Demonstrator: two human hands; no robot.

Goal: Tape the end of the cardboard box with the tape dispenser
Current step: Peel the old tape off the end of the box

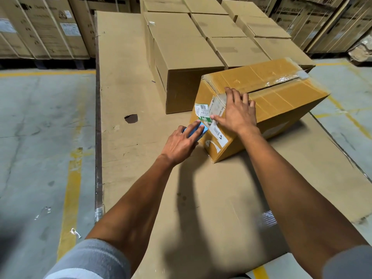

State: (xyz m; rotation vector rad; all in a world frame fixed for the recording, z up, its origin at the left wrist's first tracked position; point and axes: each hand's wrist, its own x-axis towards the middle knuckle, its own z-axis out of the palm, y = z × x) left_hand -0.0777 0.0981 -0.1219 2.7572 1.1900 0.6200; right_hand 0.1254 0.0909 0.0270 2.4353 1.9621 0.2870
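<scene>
A yellow-brown cardboard box (281, 93) lies on a large flat cardboard sheet (124, 77), its labelled end facing me. Clear tape runs along its top seam and over the near top edge. My left hand (181, 143) grips a blue tape dispenser (196, 130) and presses it against the lower left of the box's end face, beside torn white and green labels. My right hand (237, 111) lies flat with fingers spread over the near top edge of the box, thumb pointing left along the end face.
Several plain brown boxes (181, 51) stand in rows just behind the taped box. Tall printed appliance cartons (46, 27) line the back wall. Grey concrete floor with yellow lines (70, 188) lies to the left and right of the sheet.
</scene>
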